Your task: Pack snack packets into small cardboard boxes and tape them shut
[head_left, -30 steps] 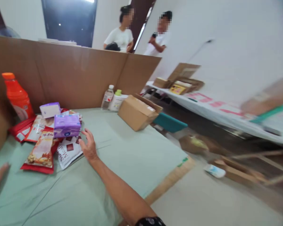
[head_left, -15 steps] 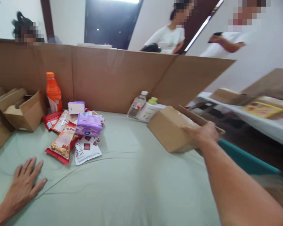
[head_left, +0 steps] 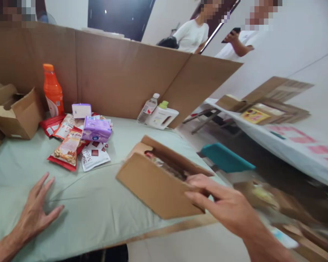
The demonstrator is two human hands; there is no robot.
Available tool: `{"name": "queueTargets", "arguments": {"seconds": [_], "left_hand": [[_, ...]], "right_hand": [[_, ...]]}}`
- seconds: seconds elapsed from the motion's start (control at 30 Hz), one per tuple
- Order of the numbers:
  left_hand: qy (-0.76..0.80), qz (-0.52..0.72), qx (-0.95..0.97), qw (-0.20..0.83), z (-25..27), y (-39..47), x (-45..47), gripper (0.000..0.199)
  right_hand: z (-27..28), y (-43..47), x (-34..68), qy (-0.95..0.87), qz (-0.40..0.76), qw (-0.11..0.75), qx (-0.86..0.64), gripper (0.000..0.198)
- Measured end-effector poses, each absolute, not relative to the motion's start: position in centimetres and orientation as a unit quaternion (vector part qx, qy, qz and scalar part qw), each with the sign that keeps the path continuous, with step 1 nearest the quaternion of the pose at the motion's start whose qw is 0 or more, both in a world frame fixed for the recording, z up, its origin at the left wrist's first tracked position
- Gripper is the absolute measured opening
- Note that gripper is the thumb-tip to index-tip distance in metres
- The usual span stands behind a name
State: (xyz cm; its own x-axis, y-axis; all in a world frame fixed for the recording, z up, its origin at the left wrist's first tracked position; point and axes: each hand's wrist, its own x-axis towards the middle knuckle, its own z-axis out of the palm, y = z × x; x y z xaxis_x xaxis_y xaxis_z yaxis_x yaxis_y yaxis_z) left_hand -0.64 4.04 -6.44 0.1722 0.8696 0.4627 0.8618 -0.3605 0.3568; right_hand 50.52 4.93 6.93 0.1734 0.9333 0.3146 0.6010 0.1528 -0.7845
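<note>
the cardboard box was at the right edge of the surface, its long axis slanting left and away from the right hand, whose grip pinched its near end; the left hand, wide-spread, held nothing, well apart.

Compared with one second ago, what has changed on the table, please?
The right hand went from beside the purple tissue pack to the open cardboard box, gripped it and pulled it nearer, away from the white jug. The orange bottle and snack bags stayed put.
</note>
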Motion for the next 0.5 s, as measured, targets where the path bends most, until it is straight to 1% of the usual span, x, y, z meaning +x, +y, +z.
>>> {"name": "queueTargets", "arguments": {"seconds": [0.07, 0.1, 0.17, 0.23, 0.3, 0.4, 0.47, 0.5], "left_hand": [[0.512, 0.324, 0.791, 0.087, -5.2, 2.5, 2.0, 0.094], [0.485, 0.322, 0.802, 0.133, -4.5, 1.9, 3.2, 0.103], [0.434, 0.313, 0.811, 0.235, -3.1, 1.3, 5.0, 0.124], [0.390, 0.307, 0.802, 0.333, -2.2, 1.3, 5.9, 0.136], [0.364, 0.304, 0.787, 0.395, -1.8, 1.7, 6.1, 0.139], [0.356, 0.302, 0.779, 0.419, -1.8, 2.2, 5.9, 0.138], [0.354, 0.304, 0.777, 0.423, -1.9, 2.3, 5.8, 0.137], [0.353, 0.305, 0.776, 0.426, -1.9, 2.2, 5.8, 0.136]], "right_hand": [[8.0, 2.0, 47.4, -0.754, 0.207, 0.398, -0.480, 0.012], [8.5, 1.1, 46.0, -0.803, 0.217, 0.376, -0.409, 0.012], [9.2, 0.1, 43.3, -0.849, 0.239, 0.346, -0.319, 0.017], [9.7, -0.1, 41.4, -0.869, 0.267, 0.316, -0.271, 0.021], [10.4, 0.0, 40.4, -0.874, 0.311, 0.285, -0.242, 0.026], [11.8, 0.6, 40.4, -0.853, 0.399, 0.242, -0.234, 0.037], [12.5, 1.2, 40.4, -0.843, 0.404, 0.226, -0.274, 0.039], [12.5, 1.6, 40.2, -0.848, 0.378, 0.216, -0.304, 0.036]]}}
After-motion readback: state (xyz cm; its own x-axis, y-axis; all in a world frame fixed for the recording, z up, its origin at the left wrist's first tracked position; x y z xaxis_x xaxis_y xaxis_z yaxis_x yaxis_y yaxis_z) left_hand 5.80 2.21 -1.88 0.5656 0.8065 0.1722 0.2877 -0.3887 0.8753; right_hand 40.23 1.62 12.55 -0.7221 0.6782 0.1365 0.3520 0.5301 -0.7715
